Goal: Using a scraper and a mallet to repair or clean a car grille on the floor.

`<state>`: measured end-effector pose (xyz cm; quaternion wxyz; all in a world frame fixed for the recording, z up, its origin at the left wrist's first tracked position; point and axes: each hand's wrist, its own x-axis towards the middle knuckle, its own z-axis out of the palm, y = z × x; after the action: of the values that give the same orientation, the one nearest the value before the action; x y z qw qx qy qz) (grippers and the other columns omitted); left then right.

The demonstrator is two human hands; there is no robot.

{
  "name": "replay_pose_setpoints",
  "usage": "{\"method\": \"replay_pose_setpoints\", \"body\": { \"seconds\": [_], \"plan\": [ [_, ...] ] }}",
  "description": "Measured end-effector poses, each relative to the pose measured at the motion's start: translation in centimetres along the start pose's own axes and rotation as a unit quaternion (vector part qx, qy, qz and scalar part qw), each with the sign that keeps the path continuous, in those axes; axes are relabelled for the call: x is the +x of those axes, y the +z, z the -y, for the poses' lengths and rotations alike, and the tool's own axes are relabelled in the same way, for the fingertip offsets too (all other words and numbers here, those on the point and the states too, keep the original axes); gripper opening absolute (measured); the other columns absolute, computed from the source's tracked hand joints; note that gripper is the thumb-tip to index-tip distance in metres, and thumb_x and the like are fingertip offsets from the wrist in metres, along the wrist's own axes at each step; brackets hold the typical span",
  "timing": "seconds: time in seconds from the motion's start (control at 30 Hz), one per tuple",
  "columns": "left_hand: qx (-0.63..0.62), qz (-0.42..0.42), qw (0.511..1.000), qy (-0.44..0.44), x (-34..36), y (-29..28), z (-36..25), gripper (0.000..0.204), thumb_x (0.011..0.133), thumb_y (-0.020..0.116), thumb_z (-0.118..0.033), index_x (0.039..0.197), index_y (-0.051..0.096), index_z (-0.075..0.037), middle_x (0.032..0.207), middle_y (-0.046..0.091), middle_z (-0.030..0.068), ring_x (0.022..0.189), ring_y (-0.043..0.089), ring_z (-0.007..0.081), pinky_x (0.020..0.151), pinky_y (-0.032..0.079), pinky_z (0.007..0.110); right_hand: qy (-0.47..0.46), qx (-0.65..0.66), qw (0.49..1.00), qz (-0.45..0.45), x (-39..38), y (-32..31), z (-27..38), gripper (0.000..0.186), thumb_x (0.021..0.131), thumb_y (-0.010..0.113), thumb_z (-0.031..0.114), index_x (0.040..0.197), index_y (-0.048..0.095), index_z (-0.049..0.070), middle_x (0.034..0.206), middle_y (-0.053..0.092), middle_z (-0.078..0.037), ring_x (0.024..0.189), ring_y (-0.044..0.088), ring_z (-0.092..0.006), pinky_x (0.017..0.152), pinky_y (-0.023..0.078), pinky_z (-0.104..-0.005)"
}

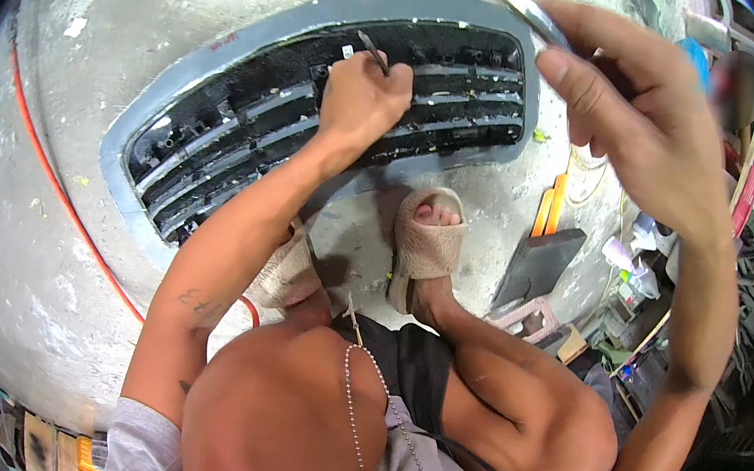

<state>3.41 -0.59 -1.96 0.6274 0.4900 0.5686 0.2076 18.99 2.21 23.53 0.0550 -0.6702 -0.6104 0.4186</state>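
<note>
- Reaching over the grille (pixel 464 100), in the head view, the left hand (pixel 366 93) is closed in a fist around a thin dark rod (pixel 373 51); one end sticks out above the fist, the other is hidden behind it.
- The grille lies on the floor (pixel 41 288), beyond the feet, its long side running from near left to far right, black slats inside a grey rim; the left hand is over its middle.
- The right hand (pixel 646 118) is raised at far right, thumb and fingers pinched narrow on the shiny shaft of a metal tool (pixel 518 3), which slants toward the far edge; whether its dark end is a hammer head, I cannot tell.
- The step in hand looks like rod work on the grille, with the metal tool held ready above.
- The next move, in my judgement, calls for a steady rod, and the metal tool lined up with it and clear of the left knuckles.
- Nearby, the slippers (pixel 430 242) stand close to the grille's near side, an orange hose (pixel 52 163) runs along the left, and a dark board (pixel 537 269) lies to the right.
</note>
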Motion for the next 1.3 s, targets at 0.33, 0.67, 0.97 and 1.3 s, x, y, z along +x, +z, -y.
{"method": "replay_pose_setpoints", "body": {
  "seconds": [0.33,0.67,0.97,1.3],
  "plan": [
    [0.054,-0.027,0.994,0.090,0.6,1.1,0.3,0.041,0.089,0.054,-0.028,0.069,0.063,0.006,0.067,0.069,0.0227,0.072,0.073,0.0351,0.078,0.057,0.040,-0.221,-0.211,0.951,0.043,5.7,3.5,-0.2,0.034,0.100,0.057,0.025,0.083,0.064,-0.004,0.064,0.060,-0.019,0.058,0.063,-0.0288,0.057,0.049,-0.0424],
    [-0.103,0.037,0.994,-0.028,-0.1,-1.0,-0.7,0.028,0.091,0.059,-0.019,0.077,0.062,0.006,0.072,0.072,0.0221,0.069,0.076,0.0264,0.065,0.059,0.036,-0.043,-0.219,0.974,-0.027,-1.3,-2.5,7.0,0.029,0.103,0.058,0.008,0.128,0.064,-0.007,0.073,0.064,-0.005,0.060,0.063,-0.0095,0.054,0.050,-0.0243],
    [-0.193,0.027,0.981,-0.021,-0.9,-8.9,-2.8,0.021,0.096,0.067,-0.013,0.097,0.065,0.008,0.091,0.074,0.0170,0.075,0.073,0.0195,0.069,0.060,0.028,0.198,-0.068,0.977,-0.037,-12.4,-2.6,-2.2,0.037,0.105,0.059,0.013,0.139,0.059,0.001,0.065,0.046,0.004,0.053,0.041,-0.0032,0.048,0.034,-0.0232],
    [-0.135,0.023,0.989,0.055,-2.2,-14.8,-1.4,0.019,0.101,0.065,-0.012,0.112,0.062,0.003,0.101,0.073,0.0167,0.084,0.074,0.0209,0.079,0.061,0.030,0.230,0.021,0.969,0.094,-12.9,4.4,-8.3,0.033,0.103,0.059,0.010,0.134,0.060,-0.001,0.065,0.050,0.001,0.053,0.044,-0.0069,0.050,0.037,-0.0273]
  ]
}}
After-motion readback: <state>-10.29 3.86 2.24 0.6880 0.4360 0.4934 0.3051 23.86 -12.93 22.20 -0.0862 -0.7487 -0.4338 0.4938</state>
